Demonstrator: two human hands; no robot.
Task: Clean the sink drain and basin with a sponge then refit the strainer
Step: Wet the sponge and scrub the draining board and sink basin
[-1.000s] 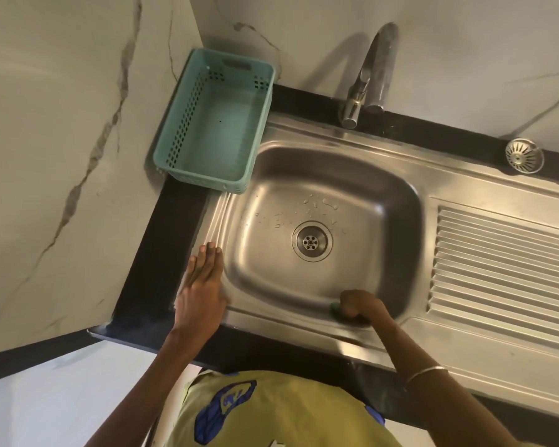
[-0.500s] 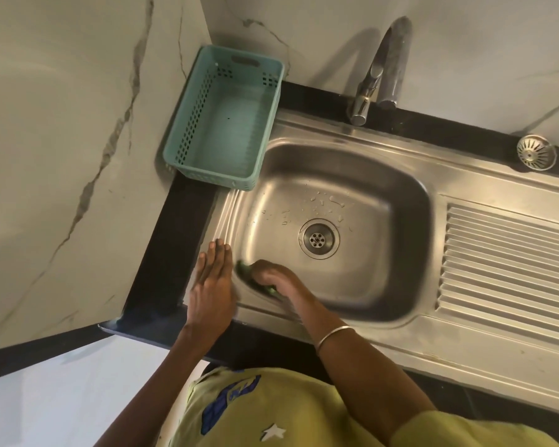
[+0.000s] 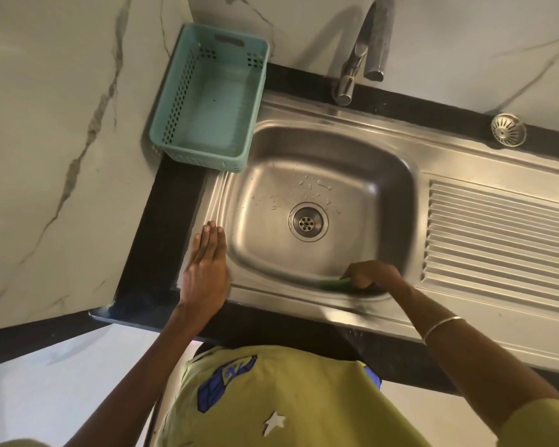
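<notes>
marble walls frame the steel sink; your right hand has its fingers curled on the green sponge at the near basin wall, left hand flat on the rim, fingers together; scrub toward the drain, strainer waits on the dark surface behind

Sponge, at 5 o'clock from the drain: mostly hidden under the right hand; only a green edge shows, smeared by motion blur. Right hand's fingertips out of sight against the near basin wall. Tap, at 12 o'clock: top cut off by the upper edge. Draining board, at 3 o'clock: runs off the right edge. Both arms leave the frame at the bottom.
</notes>
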